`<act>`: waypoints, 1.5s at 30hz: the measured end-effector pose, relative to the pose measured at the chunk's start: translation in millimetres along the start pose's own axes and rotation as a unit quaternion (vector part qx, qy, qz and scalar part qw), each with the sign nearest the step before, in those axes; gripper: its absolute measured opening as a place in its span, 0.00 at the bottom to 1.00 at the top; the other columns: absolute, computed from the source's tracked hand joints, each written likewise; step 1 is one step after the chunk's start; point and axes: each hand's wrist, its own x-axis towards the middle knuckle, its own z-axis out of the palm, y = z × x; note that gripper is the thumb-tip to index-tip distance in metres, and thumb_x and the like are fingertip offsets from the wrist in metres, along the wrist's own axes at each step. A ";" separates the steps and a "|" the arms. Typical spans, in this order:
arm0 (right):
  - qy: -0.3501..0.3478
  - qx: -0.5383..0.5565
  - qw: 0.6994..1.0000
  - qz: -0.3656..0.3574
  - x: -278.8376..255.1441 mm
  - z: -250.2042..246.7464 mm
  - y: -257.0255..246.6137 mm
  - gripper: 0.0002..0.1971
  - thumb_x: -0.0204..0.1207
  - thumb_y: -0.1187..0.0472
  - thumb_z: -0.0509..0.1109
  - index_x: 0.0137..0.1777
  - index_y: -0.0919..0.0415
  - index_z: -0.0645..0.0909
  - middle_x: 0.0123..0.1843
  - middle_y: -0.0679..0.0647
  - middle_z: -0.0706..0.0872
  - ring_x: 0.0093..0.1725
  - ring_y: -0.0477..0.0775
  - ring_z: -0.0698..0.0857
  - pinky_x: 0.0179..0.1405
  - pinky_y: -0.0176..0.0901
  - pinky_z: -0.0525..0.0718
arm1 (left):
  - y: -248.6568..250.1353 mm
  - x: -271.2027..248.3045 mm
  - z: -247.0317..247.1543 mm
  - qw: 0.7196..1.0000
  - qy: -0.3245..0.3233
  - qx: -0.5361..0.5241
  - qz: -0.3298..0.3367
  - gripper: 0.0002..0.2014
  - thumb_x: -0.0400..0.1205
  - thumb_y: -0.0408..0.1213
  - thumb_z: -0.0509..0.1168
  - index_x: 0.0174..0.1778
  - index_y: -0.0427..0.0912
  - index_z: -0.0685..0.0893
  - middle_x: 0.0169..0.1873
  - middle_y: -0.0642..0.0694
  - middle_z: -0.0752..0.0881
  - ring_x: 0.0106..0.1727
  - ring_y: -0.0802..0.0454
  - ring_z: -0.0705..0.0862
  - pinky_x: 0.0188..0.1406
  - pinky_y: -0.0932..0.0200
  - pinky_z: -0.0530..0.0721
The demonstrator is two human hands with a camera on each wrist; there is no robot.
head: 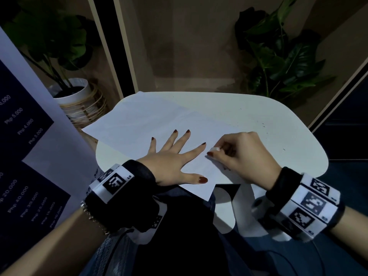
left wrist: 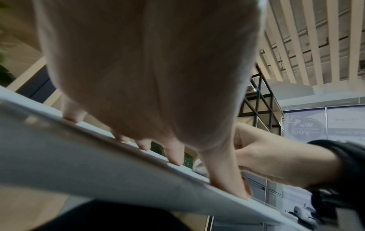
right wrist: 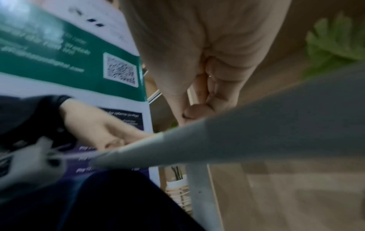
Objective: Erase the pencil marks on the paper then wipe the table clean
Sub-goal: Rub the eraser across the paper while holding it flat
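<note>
A white sheet of paper (head: 151, 118) lies slanted across the white table (head: 258, 114), its corners hanging over the left and near edges. My left hand (head: 175, 156) lies flat on the sheet with its fingers spread, holding it down. Just to its right, my right hand (head: 239, 154) has curled fingers that pinch a small white eraser (head: 215, 149) against the paper. In the left wrist view the spread fingers (left wrist: 227, 175) press on the sheet's edge. In the right wrist view the curled fingers (right wrist: 199, 109) hide the eraser. Pencil marks are too faint to make out.
Small dark crumbs (head: 262, 125) are scattered over the table's right half. A potted plant in a wicker stand (head: 79, 100) sits at the left, another plant (head: 282, 56) behind the right. A printed banner (head: 25, 148) stands close on the left.
</note>
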 end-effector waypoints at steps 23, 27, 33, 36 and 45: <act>-0.034 -0.004 0.999 -0.015 7.1 -10.2 6.5 0.08 0.73 0.54 0.80 0.38 0.58 0.90 0.27 0.46 0.87 0.34 0.42 0.85 0.34 0.27 0.75 | -15.6 -6.8 -5.6 1.000 0.002 -0.020 0.007 0.36 0.82 0.67 0.52 0.80 0.75 0.36 0.82 0.57 0.26 0.81 0.54 0.22 0.79 0.31 0.30; -0.004 -0.014 1.000 0.027 15.7 -20.8 20.6 0.10 0.72 0.54 0.81 0.35 0.58 0.89 0.26 0.47 0.88 0.32 0.40 0.85 0.34 0.25 0.74 | -11.8 -6.3 -2.6 1.000 0.003 -0.022 -0.002 0.36 0.82 0.68 0.50 0.80 0.76 0.36 0.82 0.56 0.25 0.81 0.52 0.22 0.78 0.29 0.29; -0.073 0.057 0.996 -0.006 4.8 -6.7 0.8 0.08 0.74 0.56 0.80 0.37 0.58 0.89 0.23 0.47 0.86 0.25 0.42 0.84 0.33 0.33 0.79 | -12.5 -5.7 -2.3 1.000 0.001 -0.018 -0.004 0.36 0.82 0.68 0.51 0.79 0.76 0.35 0.82 0.56 0.25 0.81 0.53 0.22 0.78 0.28 0.31; -0.096 0.057 0.994 -0.013 6.4 -4.5 -1.0 0.08 0.72 0.54 0.81 0.38 0.57 0.90 0.25 0.47 0.87 0.27 0.44 0.84 0.35 0.39 0.83 | -12.1 -6.7 -3.5 1.000 -0.007 -0.007 0.000 0.36 0.81 0.69 0.50 0.79 0.77 0.34 0.81 0.56 0.24 0.81 0.52 0.22 0.78 0.28 0.32; -0.019 0.019 1.000 -0.008 10.2 -3.7 11.1 0.07 0.75 0.57 0.78 0.39 0.58 0.89 0.26 0.45 0.86 0.28 0.39 0.83 0.35 0.26 0.76 | -11.6 -7.8 -4.7 1.000 -0.016 -0.002 0.001 0.37 0.81 0.68 0.51 0.79 0.76 0.34 0.81 0.56 0.24 0.81 0.52 0.21 0.78 0.28 0.31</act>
